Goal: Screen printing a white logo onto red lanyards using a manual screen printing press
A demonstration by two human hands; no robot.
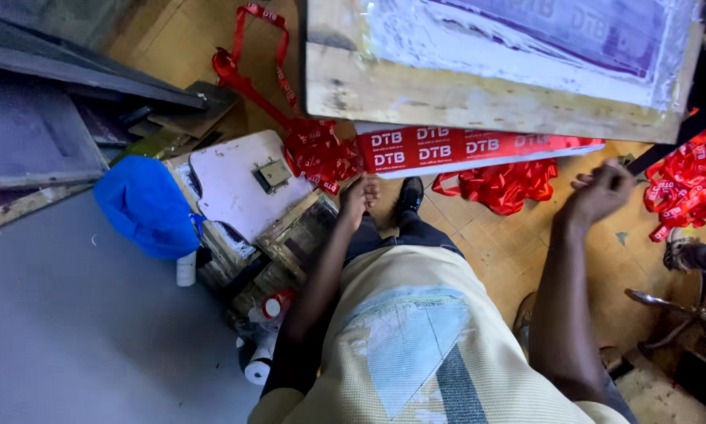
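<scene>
A wooden-framed printing screen with white and purple mesh tilts up at the top. Below it lies a white board covered with rows of red printed ribbons. My left hand rests at the board's left end, fingers on the red ribbons there. My right hand is curled near the board's right end, by a dark strap; whether it grips anything is unclear. More red ribbon hangs under the board.
A heap of red ribbons lies at right and a loose strand trails left. A blue cloth, white panel, wooden frames and small containers crowd the left. Another person's foot and a stool base are right.
</scene>
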